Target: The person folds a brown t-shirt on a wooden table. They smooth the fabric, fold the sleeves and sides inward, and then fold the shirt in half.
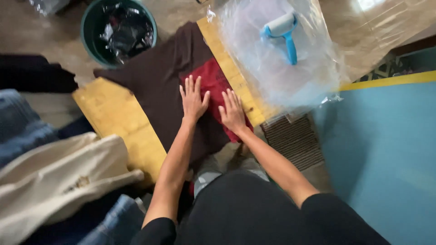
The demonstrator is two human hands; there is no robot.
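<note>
Pressing flat with fingers spread, the left hand (193,100) and right hand (233,113) pin the red cloth (212,78) smooth on the brown shirt (159,77) across the yellow table (120,120).

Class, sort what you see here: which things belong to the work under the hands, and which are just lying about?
In use: left hand and right hand, both flat on the red patch; dark brown shirt; yellow board.

Lying about: blue lint roller on clear plastic bags; green bin; cream garment; denim.
</note>
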